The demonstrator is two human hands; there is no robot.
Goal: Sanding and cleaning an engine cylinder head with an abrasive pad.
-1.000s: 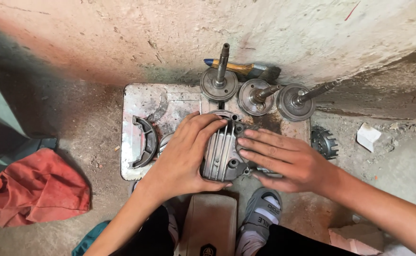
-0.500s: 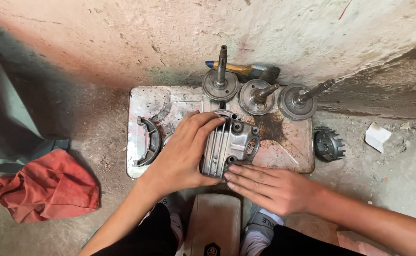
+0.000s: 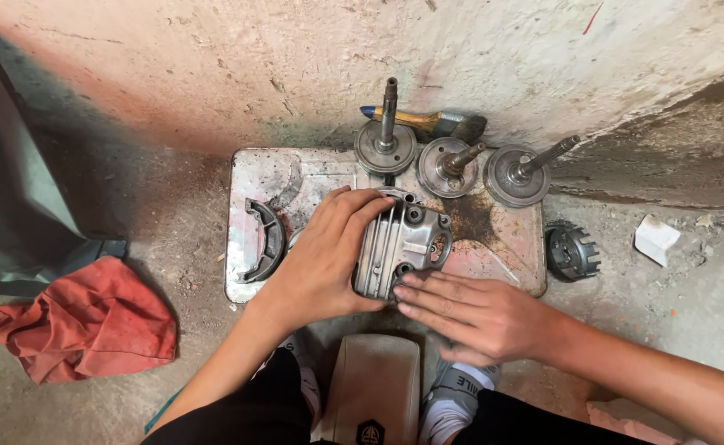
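A grey finned engine cylinder part (image 3: 403, 245) rests on a worn metal tray (image 3: 494, 247) on the floor. My left hand (image 3: 325, 255) is wrapped over its left side, fingers curled on the fins. Flat against the part's near edge lies my right hand (image 3: 477, 313), fingers stretched out and touching it. A curved dark metal piece (image 3: 265, 241) sits on the tray's left end.
Three round discs with upright shafts (image 3: 448, 165) stand along the tray's far edge by the wall, with a brush (image 3: 428, 122) behind them. A toothed round part (image 3: 572, 251) and white scrap (image 3: 655, 239) lie right. A red rag (image 3: 90, 321) lies left. A tan stool (image 3: 374, 395) is between my legs.
My right hand has slid from on top of the finned part down to its near edge. My left hand has kept its hold on the left side.
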